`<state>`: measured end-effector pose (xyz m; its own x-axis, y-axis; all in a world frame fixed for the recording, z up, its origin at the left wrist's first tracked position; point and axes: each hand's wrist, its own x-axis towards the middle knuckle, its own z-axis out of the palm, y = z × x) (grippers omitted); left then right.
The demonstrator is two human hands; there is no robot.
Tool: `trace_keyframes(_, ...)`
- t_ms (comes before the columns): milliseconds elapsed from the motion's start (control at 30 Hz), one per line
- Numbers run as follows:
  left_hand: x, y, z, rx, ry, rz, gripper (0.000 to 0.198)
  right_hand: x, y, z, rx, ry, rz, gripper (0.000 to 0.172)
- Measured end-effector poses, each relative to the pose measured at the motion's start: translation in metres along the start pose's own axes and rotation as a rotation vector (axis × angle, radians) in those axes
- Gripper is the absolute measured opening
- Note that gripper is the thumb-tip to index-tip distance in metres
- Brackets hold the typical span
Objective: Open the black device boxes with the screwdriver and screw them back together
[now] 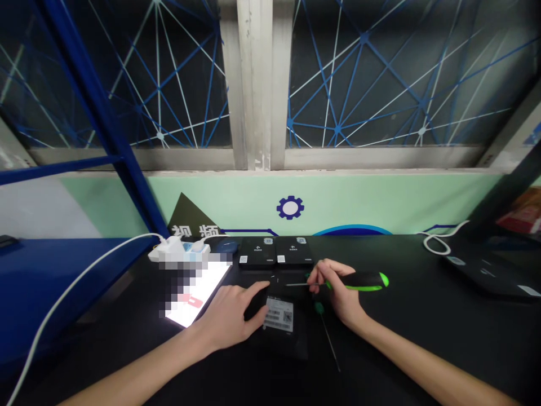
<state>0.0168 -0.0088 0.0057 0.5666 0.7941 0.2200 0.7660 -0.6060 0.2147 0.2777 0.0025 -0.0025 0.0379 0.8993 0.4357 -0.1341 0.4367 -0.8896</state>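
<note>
A flat black box (pixel 296 341) with a white printed label (pixel 279 314) lies in front of me. My left hand (pixel 230 314) grips its left side, thumb at the label's edge and index finger stretched towards the far edge. In my right hand (pixel 340 290) is a black and green screwdriver (pixel 366 281), held level, its thin shaft pointing left above the far end of the box. A second screwdriver (pixel 320 308) with a green collar lies below that hand, its shaft slanting towards me. The right hand partly hides its handle.
Two black boxes (pixel 257 256) with small stickers stand side by side at the back. A lit screen (pixel 207 287) lies left, near a white power strip (pixel 158 255) and a white cable (pixel 76 264). Another black device (pixel 486 273) sits far right. Behind is the green wall (pixel 363 200).
</note>
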Motion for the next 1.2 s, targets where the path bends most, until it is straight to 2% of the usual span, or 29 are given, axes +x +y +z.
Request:
trace_keyframes(167, -0.001, 0.002, 0.001, 0.081, 0.003, -0.048, 0.047, 0.006, -0.008, -0.004, 0.028, -0.027, -0.005, 0.05)
trace_keyframes(333, 0.0, 0.0, 0.002, 0.081, -0.022, -0.073, 0.047, 0.01, -0.024, 0.0, -0.139, -0.137, -0.003, 0.052)
trace_keyframes(533, 0.0, 0.001, 0.001, 0.079, -0.013, -0.081, 0.044, 0.024, -0.038, 0.017, -0.283, -0.23, 0.138, 0.054)
trace_keyframes(700, 0.001, 0.003, 0.0, 0.069, -0.027, -0.1, 0.042, 0.04, -0.038, 0.038, -0.422, -0.34, 0.223, 0.053)
trace_keyframes(933, 0.002, 0.005, -0.001, 0.05, -0.035, -0.088, 0.042, 0.042, -0.033, 0.053, -0.556, -0.385, 0.017, 0.054)
trace_keyframes(1133, 0.001, 0.005, -0.002, 0.036, -0.049, -0.092, 0.042, 0.021, -0.019, 0.04, -0.53, -0.36, -0.031, 0.047)
trace_keyframes(1200, 0.001, 0.005, -0.002, 0.035, -0.049, -0.094, 0.042, 0.012, -0.012, 0.033, -0.456, -0.348, -0.021, 0.039)
